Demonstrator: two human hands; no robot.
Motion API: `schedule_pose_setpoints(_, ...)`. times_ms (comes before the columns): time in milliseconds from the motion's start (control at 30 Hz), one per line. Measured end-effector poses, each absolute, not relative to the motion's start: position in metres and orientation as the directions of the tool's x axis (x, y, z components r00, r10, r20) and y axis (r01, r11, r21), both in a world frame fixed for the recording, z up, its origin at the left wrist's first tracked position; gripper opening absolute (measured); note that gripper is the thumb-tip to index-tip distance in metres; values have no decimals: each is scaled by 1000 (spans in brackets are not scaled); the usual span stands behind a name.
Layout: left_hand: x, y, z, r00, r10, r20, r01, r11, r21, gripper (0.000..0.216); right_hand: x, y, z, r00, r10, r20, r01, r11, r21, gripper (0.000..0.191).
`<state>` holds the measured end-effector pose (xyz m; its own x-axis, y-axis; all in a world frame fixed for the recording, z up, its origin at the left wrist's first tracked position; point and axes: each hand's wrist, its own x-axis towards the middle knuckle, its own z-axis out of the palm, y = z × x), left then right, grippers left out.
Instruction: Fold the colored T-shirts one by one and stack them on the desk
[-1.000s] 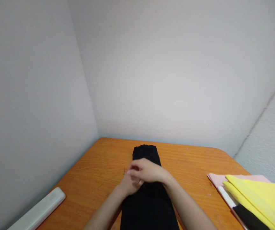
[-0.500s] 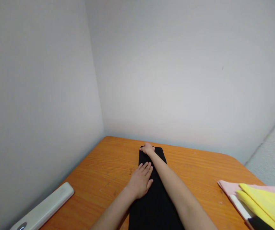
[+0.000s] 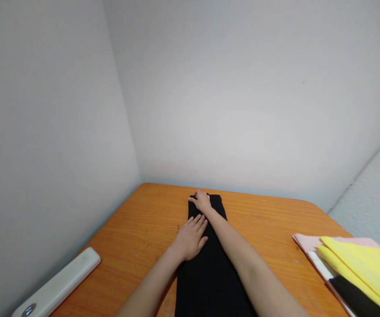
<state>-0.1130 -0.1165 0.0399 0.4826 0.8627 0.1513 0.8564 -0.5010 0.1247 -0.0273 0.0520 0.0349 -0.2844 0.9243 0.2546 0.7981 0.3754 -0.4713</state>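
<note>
A long strip of black cloth (image 3: 210, 277), perhaps a folded garment, lies lengthwise on the wooden table from the near side almost to the back edge. My left hand (image 3: 191, 237) rests flat on its left side, fingers spread and nothing held. Farther away, my right hand (image 3: 201, 200) reaches across to the far left corner of the cloth. Its fingers are spread over the cloth's far end, touching it without a visible grip. Part of the cloth is hidden under both hands and the right forearm.
On the right lies a stack of folded cloths, with a yellow cloth (image 3: 362, 264) on top, a pink cloth (image 3: 309, 241) beneath and white and black ones showing. A long white device (image 3: 62, 279) lies at the left edge of the table (image 3: 269, 224). Walls (image 3: 210, 110) border the back and left.
My right hand's fingers have spread out at the cloth's far end, where they were more bunched before. My left hand stays flat in place. The whole view has shifted slightly.
</note>
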Motion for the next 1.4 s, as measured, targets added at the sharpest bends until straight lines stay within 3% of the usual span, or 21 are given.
schedule_pose_setpoints(233, -115, -114, 41, 495, 853, 165, 854, -512, 89, 56, 38, 8, 41, -439, 790, 428, 726, 592, -349, 26)
schedule_pose_setpoints(400, -114, -114, 45, 494, 858, 142, 856, -508, 92, 57, 85, -14, 23, -690, 657, 302, 634, 751, -185, 48)
schedule_pose_setpoints(500, -117, -113, 45, 514, 847, 131, 842, -528, 112, 57, 93, -17, 15, -695, 688, 209, 663, 726, -184, 57)
schedule_pose_setpoints(667, -123, -109, 42, 550, 824, 136, 808, -567, 160, 55, 93, -14, 12, -679, 704, 207, 675, 710, -201, 58)
schedule_pose_setpoints(867, -117, -109, 44, 488, 846, 216, 774, -534, 340, 52, 92, -22, 26, -661, 716, 224, 711, 693, -115, 55)
schedule_pose_setpoints(967, -132, -114, 53, 249, 895, 371, 733, -424, 531, 46, 95, -38, 41, -636, 703, 319, 728, 683, -54, 56)
schedule_pose_setpoints(1033, -152, -121, 60, 34, 907, 419, 712, -316, 627, 42, 100, -54, 49, -597, 706, 382, 746, 663, -60, 58)
schedule_pose_setpoints(1100, -173, -131, 65, -68, 913, 403, 707, -242, 665, 38, 108, -73, 53, -538, 736, 411, 772, 626, -109, 60)
schedule_pose_setpoints(1233, -190, -149, 59, -11, 947, 320, 723, -214, 657, 30, 121, -115, 53, -520, 782, 344, 769, 604, -209, 63)
schedule_pose_setpoints(1400, -167, -153, 47, 128, 955, 267, 754, -269, 599, 37, 125, -163, 42, -624, 749, 222, 707, 662, -248, 74)
